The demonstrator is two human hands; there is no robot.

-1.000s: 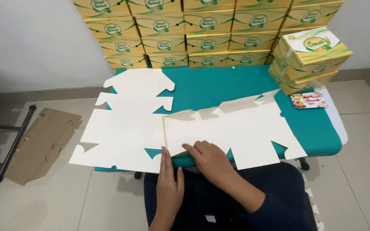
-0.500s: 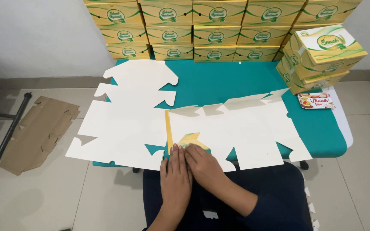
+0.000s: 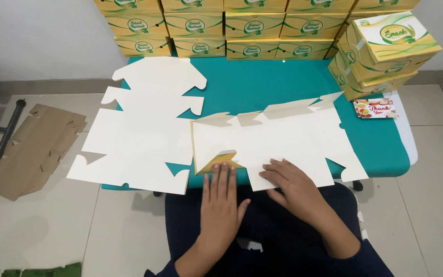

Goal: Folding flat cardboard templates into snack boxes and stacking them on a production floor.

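Fingers of both hands lie flat and nearly together, pressing down on a white box blank [image 3: 278, 141] at the near edge of the green table [image 3: 262, 84]. Largest after the table is the wall of yellow boxes [image 3: 242, 25] stacked along its far side, with a tilted pile of the same boxes [image 3: 380, 51] at the far right corner. A stack of unfolded blanks [image 3: 139, 133] covers the left half of the table and hangs over its near and left edges. The blank being worked lies just right of that stack, touching it, its far flaps slightly raised. On the floor to the left lies flattened brown cardboard [image 3: 34, 149]. The left hand [image 3: 221, 205] holds down a small corner flap [image 3: 219, 160] folded over to show its yellow printed side. The right hand [image 3: 290, 184] rests palm down on the blank's near tab, just right of the left hand. A small printed card [image 3: 375, 109] lies near the right edge, beside the tilted pile.
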